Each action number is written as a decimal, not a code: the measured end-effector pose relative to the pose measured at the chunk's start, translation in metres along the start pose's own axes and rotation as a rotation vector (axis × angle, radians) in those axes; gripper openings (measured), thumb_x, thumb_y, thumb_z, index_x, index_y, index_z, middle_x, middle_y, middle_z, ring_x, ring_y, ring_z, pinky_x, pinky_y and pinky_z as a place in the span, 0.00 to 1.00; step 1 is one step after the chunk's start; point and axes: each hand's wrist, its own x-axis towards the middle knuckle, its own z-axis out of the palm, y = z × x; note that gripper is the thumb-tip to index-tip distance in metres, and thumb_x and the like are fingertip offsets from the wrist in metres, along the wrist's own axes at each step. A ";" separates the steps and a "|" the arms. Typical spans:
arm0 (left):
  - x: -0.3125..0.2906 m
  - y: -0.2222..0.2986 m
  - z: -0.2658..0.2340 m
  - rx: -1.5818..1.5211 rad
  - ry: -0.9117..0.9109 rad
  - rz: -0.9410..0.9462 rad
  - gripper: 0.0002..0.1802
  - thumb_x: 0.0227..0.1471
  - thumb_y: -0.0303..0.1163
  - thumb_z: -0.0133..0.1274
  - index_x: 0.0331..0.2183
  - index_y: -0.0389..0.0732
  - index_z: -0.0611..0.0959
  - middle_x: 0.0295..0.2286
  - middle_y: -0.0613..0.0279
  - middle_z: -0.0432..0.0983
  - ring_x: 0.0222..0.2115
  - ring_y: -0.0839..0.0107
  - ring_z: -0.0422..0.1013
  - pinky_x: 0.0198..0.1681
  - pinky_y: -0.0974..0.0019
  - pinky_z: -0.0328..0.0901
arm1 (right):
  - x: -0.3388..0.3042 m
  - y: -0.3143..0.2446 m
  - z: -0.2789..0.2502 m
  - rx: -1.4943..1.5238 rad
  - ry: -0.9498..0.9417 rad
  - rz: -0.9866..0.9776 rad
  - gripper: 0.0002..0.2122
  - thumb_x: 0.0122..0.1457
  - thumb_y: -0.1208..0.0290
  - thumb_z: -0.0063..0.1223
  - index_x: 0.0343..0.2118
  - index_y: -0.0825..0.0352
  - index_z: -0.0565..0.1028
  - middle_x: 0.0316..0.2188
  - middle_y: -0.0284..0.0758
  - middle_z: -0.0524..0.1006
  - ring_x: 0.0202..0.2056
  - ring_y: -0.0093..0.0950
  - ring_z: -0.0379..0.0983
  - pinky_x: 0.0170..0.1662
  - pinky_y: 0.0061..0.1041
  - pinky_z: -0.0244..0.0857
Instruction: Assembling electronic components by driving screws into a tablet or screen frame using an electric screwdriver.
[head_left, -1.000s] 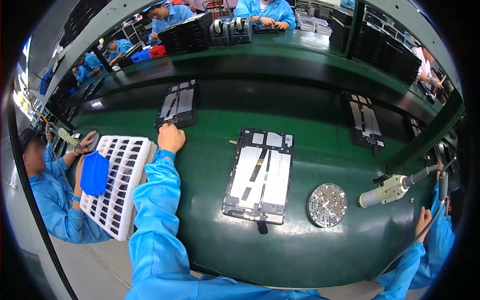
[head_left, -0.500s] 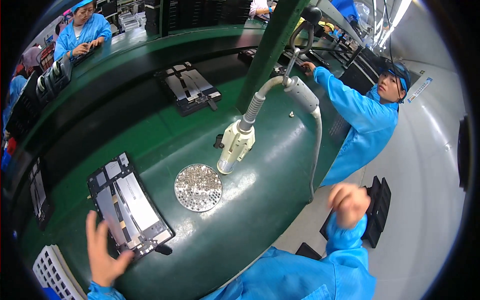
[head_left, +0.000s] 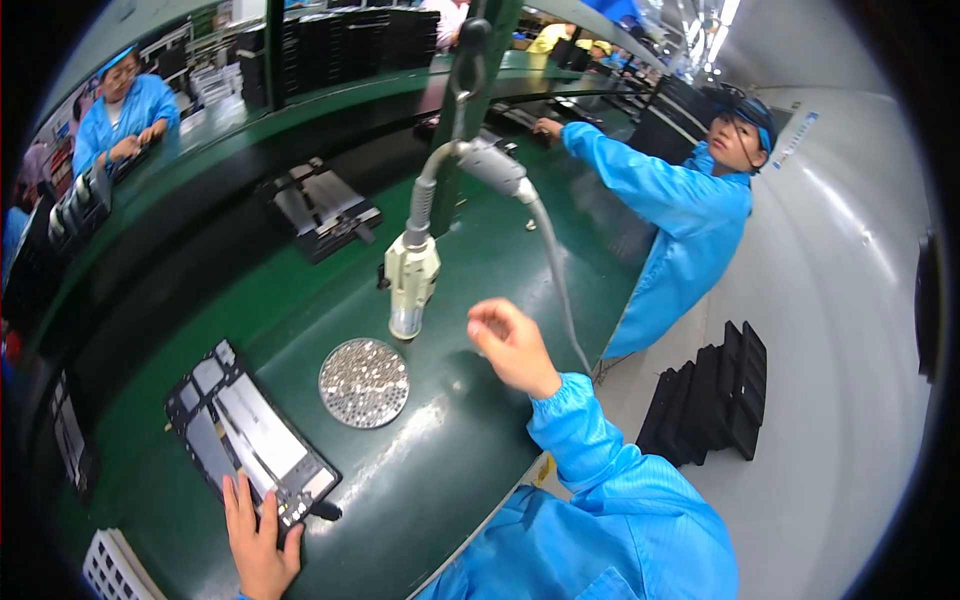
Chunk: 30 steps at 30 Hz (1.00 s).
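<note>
My left hand (head_left: 262, 545) lies with fingers spread on the lower end of an opened tablet (head_left: 255, 425), whose inner boards and pale battery panels show. My right hand (head_left: 515, 345) is raised over the bench, its fingers curled together; whatever they hold, if anything, is hidden. Between the hands sits a round dish (head_left: 364, 383) full of small metal parts that look like screws. Just beyond it hangs a cream hand tool (head_left: 411, 285) with a clear tip, apart from my right hand.
Another opened tablet (head_left: 322, 208) lies farther back on the green bench (head_left: 430, 470). A white slotted tray (head_left: 115, 570) is at the near left. Black trays (head_left: 710, 395) are stacked beside the bench at right. A co-worker (head_left: 670, 210) in blue reaches across the bench's far right.
My left hand has come down onto the tablet's lower end. The right hand has moved left, from beyond the bench edge to over the bench. The whole view has shifted.
</note>
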 end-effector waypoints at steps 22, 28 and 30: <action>0.020 0.073 -0.015 0.141 -0.051 -0.193 0.34 0.37 0.27 0.63 0.50 0.38 0.73 0.57 0.38 0.57 0.57 0.37 0.55 0.58 0.39 0.51 | 0.043 -0.053 0.043 0.131 -0.189 -0.254 0.42 0.41 0.69 0.72 0.58 0.67 0.56 0.53 0.37 0.65 0.54 0.30 0.62 0.57 0.32 0.56; 0.013 0.076 -0.012 0.115 0.059 -0.064 0.27 0.38 0.28 0.61 0.45 0.36 0.77 0.48 0.45 0.67 0.51 0.46 0.64 0.57 0.43 0.55 | 0.056 -0.052 0.079 0.220 -0.247 -0.153 0.21 0.56 0.77 0.53 0.53 0.72 0.65 0.42 0.43 0.75 0.44 0.34 0.73 0.52 0.37 0.63; 0.019 0.078 -0.007 0.070 0.038 0.125 0.20 0.41 0.25 0.57 0.41 0.35 0.80 0.43 0.48 0.71 0.47 0.50 0.68 0.54 0.48 0.61 | 0.056 -0.055 0.079 0.231 -0.298 -0.142 0.21 0.56 0.77 0.53 0.52 0.72 0.64 0.38 0.41 0.76 0.41 0.33 0.73 0.50 0.36 0.64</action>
